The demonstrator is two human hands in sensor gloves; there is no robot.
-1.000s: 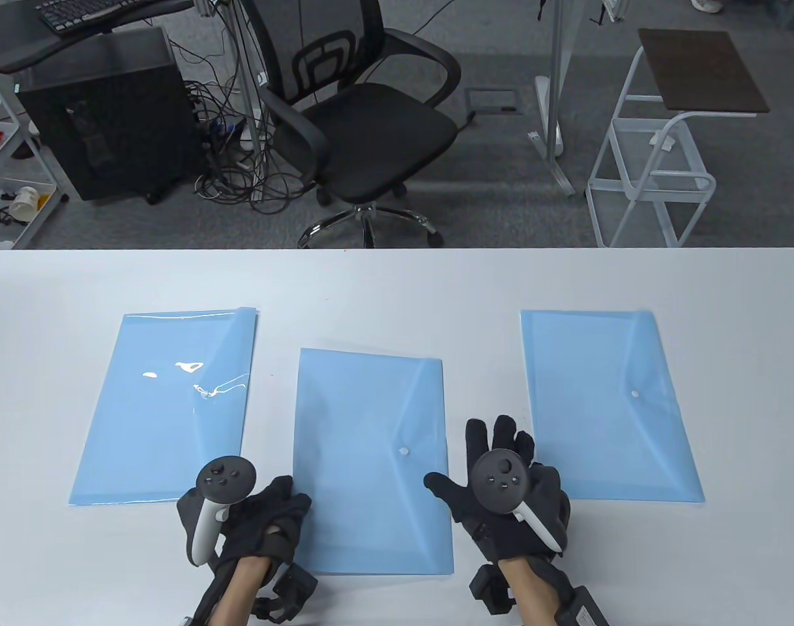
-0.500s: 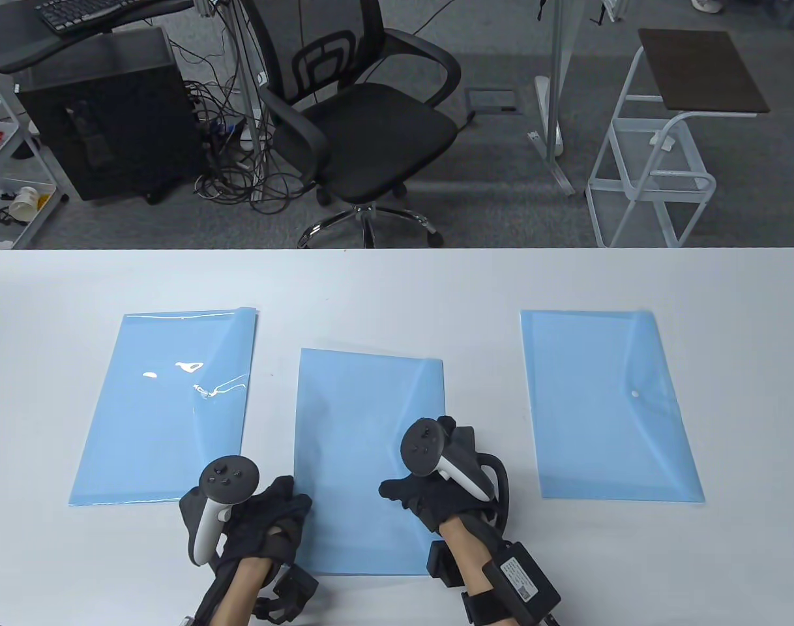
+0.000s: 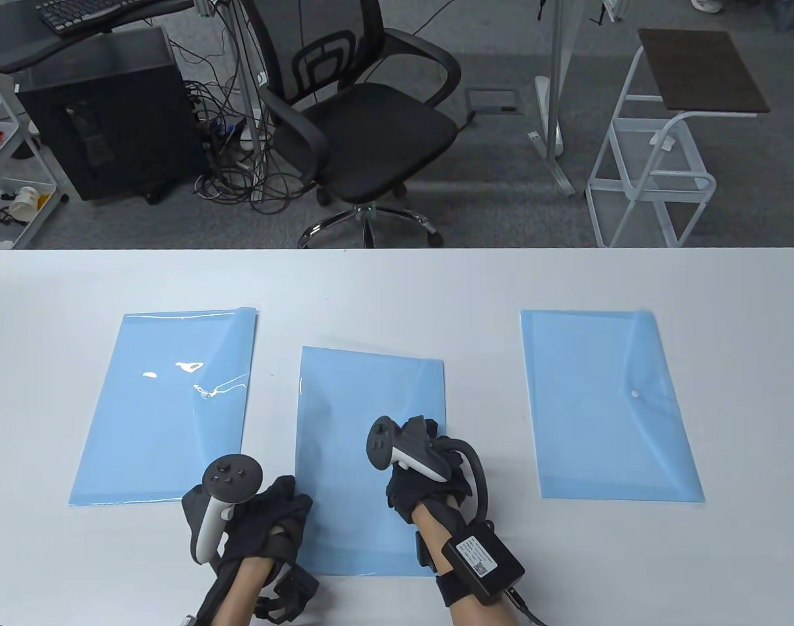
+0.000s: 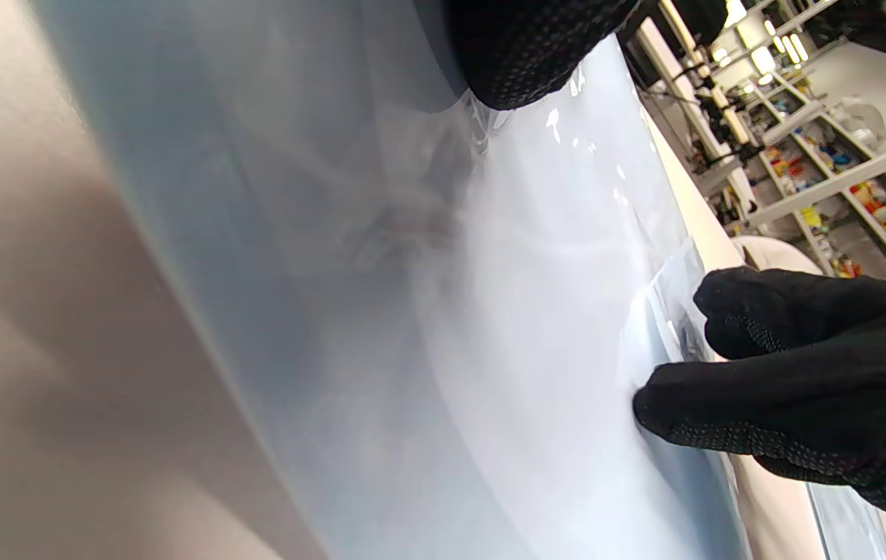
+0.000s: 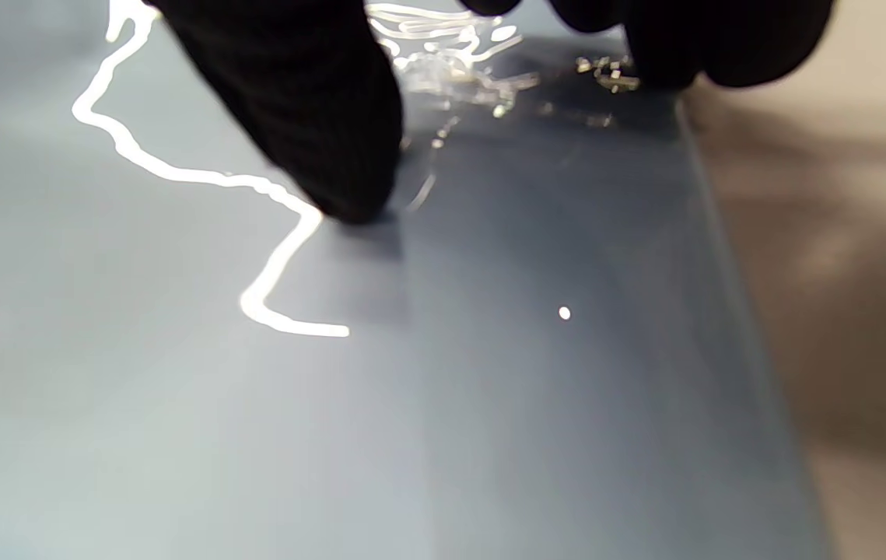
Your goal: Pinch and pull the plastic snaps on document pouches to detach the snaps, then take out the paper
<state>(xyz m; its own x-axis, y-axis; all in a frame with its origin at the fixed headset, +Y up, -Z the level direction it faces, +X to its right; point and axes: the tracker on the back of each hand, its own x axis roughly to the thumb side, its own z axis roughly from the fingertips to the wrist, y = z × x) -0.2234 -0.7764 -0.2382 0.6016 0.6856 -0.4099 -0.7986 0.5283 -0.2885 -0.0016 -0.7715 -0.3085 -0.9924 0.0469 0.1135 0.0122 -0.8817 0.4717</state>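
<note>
Middle pouch (image 3: 364, 417) lies flat near the worktop's (image 3: 397, 280) front edge, about centre, long side running front to back. We can't see its snap in the table view; the right hand covers that spot.

Right hand (image 3: 429, 479) sits on the pouch's right half, near its right edge, rolled thumb-side up. Right wrist view: thumb tip (image 5: 334, 163) pressed down on the blue plastic, other fingers (image 5: 676, 47) curled at the flap edge, plastic crumpled and glinting between them. We read that as a pinch on the flap; the snap itself is hidden there too.

Left hand (image 3: 260, 521) rests at the pouch's front-left corner, fingers on its left edge. Left wrist view shows one fingertip (image 4: 520, 62) pressing the plastic flat. We can't tell how far the other fingers are curled; no grip visible.

Left pouch (image 3: 169, 407) lies toward the worktop's left side, glossy, with its far edge folded up slightly. Right pouch (image 3: 609, 404) lies toward the right side, flap closed, white snap (image 3: 635, 394) showing. Both are well apart from the hands.

Behind the worktop's far edge: black office chair (image 3: 364, 124), dark PC tower (image 3: 103, 117) to the left, white cart (image 3: 658, 150) to the right.
</note>
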